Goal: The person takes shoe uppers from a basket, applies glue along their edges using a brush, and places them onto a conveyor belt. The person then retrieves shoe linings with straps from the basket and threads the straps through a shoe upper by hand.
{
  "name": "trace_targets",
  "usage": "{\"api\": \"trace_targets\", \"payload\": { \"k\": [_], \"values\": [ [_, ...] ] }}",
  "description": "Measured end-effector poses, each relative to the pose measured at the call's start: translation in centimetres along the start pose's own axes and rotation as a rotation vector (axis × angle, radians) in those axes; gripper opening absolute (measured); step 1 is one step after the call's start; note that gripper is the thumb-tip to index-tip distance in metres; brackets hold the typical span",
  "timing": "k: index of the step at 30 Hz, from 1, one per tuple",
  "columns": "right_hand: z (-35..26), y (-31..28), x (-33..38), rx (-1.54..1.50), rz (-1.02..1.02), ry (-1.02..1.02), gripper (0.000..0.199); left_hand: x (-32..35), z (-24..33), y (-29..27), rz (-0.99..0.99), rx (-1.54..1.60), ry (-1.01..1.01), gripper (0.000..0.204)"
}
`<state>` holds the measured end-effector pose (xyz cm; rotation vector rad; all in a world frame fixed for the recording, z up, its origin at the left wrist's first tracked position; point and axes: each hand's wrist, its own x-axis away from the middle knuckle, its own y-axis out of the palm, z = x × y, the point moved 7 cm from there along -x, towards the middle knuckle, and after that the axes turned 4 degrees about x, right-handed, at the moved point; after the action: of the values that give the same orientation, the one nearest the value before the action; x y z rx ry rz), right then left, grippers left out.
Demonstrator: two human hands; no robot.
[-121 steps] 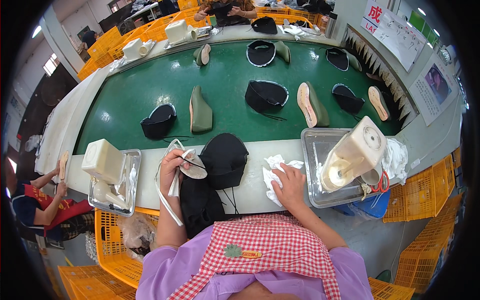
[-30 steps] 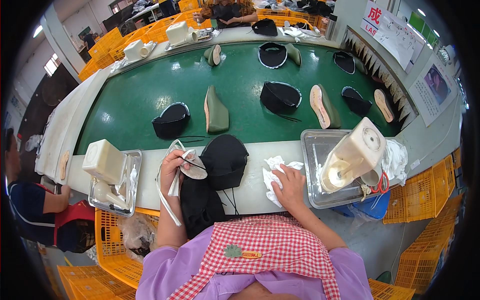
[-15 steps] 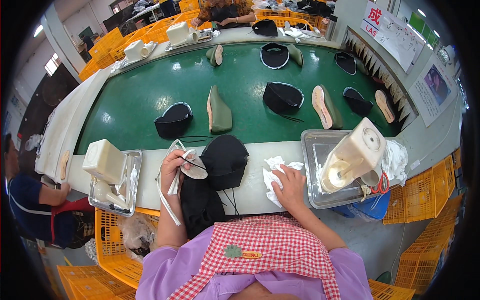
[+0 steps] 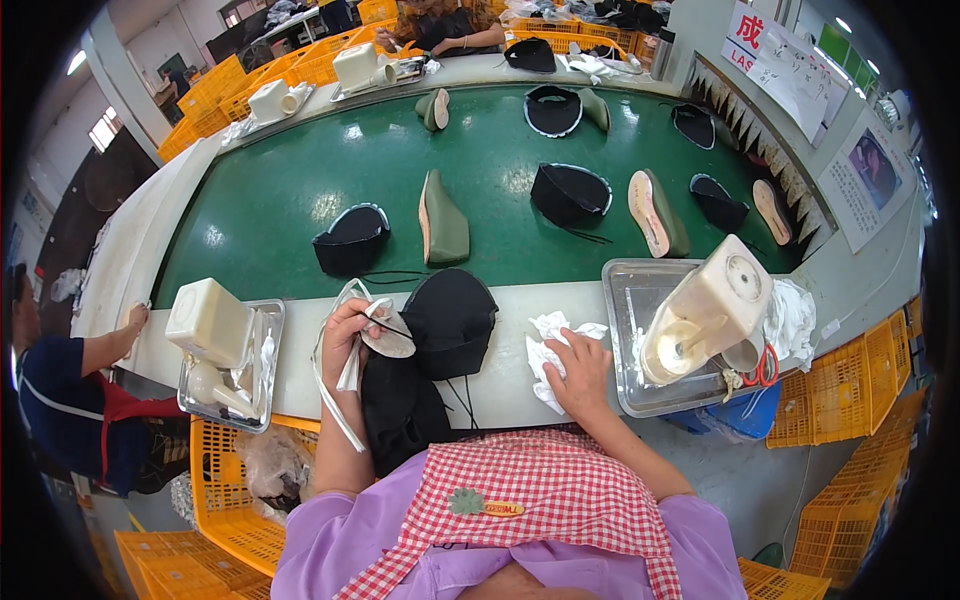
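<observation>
Black fabric fills the space nearest us: a dark shoe upper (image 4: 425,350) lies over the pale worktop (image 4: 500,375) edge, part of it hanging down toward our checked apron. Our left hand (image 4: 345,335) has its grip closed around a light-coloured insole piece (image 4: 388,335) and a white strap (image 4: 335,390), fingers curled tight, holding both just above the upper's left side; the strap trails down off the worktop. Our right hand (image 4: 580,370) rests flat, grip open with fingers spread, pressing on a crumpled white cloth (image 4: 550,350) just right of the upper. To our left sits a metal tray (image 4: 265,370) carrying a cream plastic container (image 4: 208,322); to our right a larger metal tray (image 4: 630,300) holds a tilted cream jug (image 4: 705,310), with white rags (image 4: 795,320) beside it. Beyond the worktop runs the green conveyor belt (image 4: 280,200), bearing another black upper (image 4: 350,240), an olive shoe last (image 4: 440,220), and further uppers and lasts well apart behind them. At the far left another person's arm (image 4: 105,345) reaches the worktop.
</observation>
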<state>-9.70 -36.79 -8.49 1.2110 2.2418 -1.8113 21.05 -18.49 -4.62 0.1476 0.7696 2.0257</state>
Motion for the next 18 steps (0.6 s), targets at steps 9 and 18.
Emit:
{"api": "trace_targets", "payload": {
  "k": [9,18],
  "values": [
    [-0.06,-0.01,-0.03,0.005,0.01,-0.011,0.039,-0.02,-0.04,-0.24,0.029,-0.025,0.005,0.015],
    [-0.24,0.04,-0.11,0.007,0.015,-0.008,0.039,-0.03,-0.08,-0.7,-0.001,0.016,0.0,0.015]
  ]
}}
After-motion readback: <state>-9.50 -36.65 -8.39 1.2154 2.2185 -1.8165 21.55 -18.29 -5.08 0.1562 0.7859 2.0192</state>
